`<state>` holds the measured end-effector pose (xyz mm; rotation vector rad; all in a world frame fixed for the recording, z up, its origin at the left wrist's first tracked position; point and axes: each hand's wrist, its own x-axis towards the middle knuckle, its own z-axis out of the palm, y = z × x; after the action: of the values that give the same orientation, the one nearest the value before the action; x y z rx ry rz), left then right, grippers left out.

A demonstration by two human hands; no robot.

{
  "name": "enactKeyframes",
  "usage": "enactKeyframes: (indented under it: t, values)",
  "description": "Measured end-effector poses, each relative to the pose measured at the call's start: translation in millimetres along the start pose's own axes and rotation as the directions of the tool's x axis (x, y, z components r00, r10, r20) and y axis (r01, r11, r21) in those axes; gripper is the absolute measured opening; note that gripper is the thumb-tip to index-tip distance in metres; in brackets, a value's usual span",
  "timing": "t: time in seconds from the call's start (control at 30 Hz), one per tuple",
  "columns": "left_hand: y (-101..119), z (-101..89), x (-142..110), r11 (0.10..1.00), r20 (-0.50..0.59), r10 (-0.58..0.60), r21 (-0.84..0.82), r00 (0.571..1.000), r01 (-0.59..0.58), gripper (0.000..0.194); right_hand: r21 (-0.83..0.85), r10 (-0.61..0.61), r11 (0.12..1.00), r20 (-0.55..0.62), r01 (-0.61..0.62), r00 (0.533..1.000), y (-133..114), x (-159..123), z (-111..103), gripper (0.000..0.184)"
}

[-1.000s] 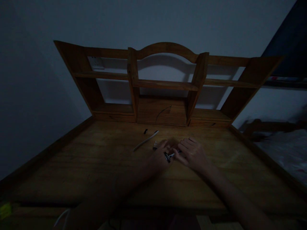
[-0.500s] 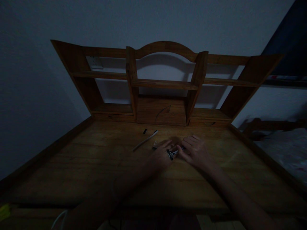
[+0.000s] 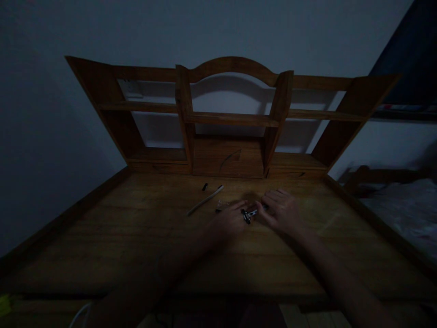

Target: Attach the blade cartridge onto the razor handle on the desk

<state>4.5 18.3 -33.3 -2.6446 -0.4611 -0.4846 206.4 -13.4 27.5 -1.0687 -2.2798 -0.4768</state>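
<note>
In the dim light, a small T-shaped black-and-silver piece (image 3: 251,212) lies between my two hands, its dark crossbar toward the left and its slim silver stem toward the right. My right hand (image 3: 282,212) pinches the stem end between thumb and curled fingers. Against the crossbar is my left hand (image 3: 229,223), back upward, with its fingers reaching forward beside the piece and partly around it; its thumb is hard to see. Just beyond the left fingers sits a small clear-and-dark item (image 3: 221,206), too dark to name.
A thin pale strip (image 3: 205,200) with a dark tip lies on the wooden desk (image 3: 143,237), and a small black piece (image 3: 205,187) is behind it. A wooden shelf unit (image 3: 232,119) stands along the desk's back edge. Raised side rails border the desktop.
Both hands and the black-and-silver piece have shifted slightly right and away from me, and the piece has turned a little. The view has moved slightly; the strip and black piece stay put on the desk.
</note>
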Motion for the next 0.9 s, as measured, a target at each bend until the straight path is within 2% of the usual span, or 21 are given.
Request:
enactKeyframes:
  t: [0.17, 0.3, 0.57, 0.9]
  values:
    - [-4, 6.9, -4, 0.999, -0.04, 0.054, -0.003, 0.998, -0.054, 0.031, -0.022, 0.022, 1.0, 0.021, -0.021, 1.0, 5, 0, -5, 0.021]
    - [-4, 1.2, -5, 0.995, -0.047, 0.103, 0.003, 0.994, -0.103, 0.025, -0.013, 0.037, 0.999, 0.023, -0.036, 0.999, 9, -2, -6, 0.021]
    - [-4, -14.4, -2, 0.994, -0.029, 0.111, 0.027, 0.993, -0.11, 0.024, -0.003, 0.046, 0.999, 0.011, -0.046, 0.999, 12, -2, -6, 0.022]
    - [-4, -13.4, -2, 0.996, -0.037, 0.088, 0.022, 0.995, -0.087, 0.026, -0.035, 0.036, 0.999, -0.008, -0.036, 0.999, 15, -2, -7, 0.022]
